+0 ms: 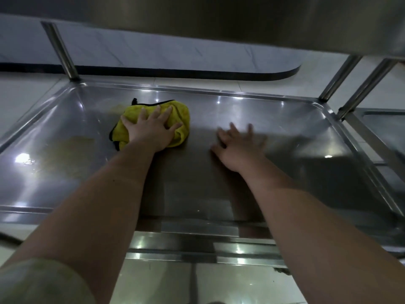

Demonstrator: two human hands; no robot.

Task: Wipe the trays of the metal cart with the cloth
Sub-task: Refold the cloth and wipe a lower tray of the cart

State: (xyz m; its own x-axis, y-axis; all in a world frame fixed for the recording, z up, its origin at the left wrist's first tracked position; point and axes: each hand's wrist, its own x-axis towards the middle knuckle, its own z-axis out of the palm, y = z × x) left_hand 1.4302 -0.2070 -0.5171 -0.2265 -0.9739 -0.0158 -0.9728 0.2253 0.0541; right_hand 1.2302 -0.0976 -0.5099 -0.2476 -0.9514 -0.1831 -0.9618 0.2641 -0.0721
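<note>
Now we reach both forearms over the near rim of the tray [65, 212], the lower one of the cart.

Our right hand [236, 145] is blurred. Its fingers look spread and hold nothing, but we cannot tell whether the palm rests on the steel or hovers just above it.

Our left hand [151, 130] lies flat on the cloth [178, 115], fingers fanned wide, pressing it down rather than pinching it. The yellow cloth is bunched under the palm, left of the tray's middle and toward the far side.

Left of the cloth a dull yellowish smear [72, 148] shows on the steel, and a fainter one sits just beside the cloth's far left corner. The right half shines and shows no mark we can see.

We judge this tray part done. The left side and the corners are left to wipe.

Past the far rim stand the posts [63, 53], and overhead hangs the upper tray [241, 18]. We see only its underside, so we cannot say whether its top has been wiped.
</note>
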